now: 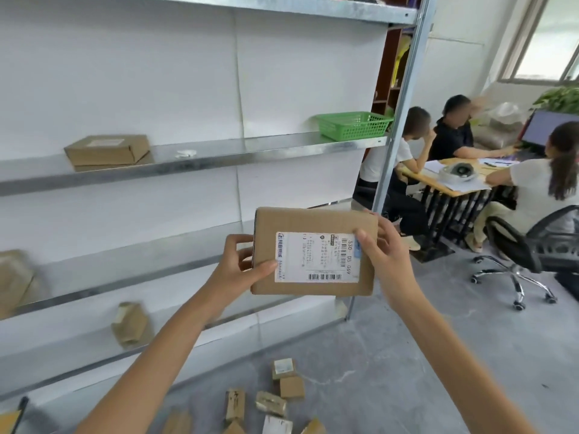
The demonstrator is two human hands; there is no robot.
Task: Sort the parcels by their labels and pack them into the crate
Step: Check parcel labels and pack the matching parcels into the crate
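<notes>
Your left hand [238, 261] and right hand [382, 249] each grip a short edge of a flat corrugated parcel [313, 223], held before the steel shelving [200, 158]. Its white label [316, 258] faces up, thumbs covering some print. Small boxes [291, 388] lie at the shelving's foot, some cut off. A green mesh basket [354, 125] sits on the shelving.

Metal shelving [219, 156] before white panelling [156, 73], possibly the wall; grey concrete floor [407, 355]; daylit window [545, 36]; wooden desk [454, 192]; office chair [532, 245].

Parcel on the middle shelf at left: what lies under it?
The parcel rests on a flatter brown cardboard piece whose edge shows at its front and right, on the metal shelf. Most of that piece is covered, so any label is hidden.
</notes>
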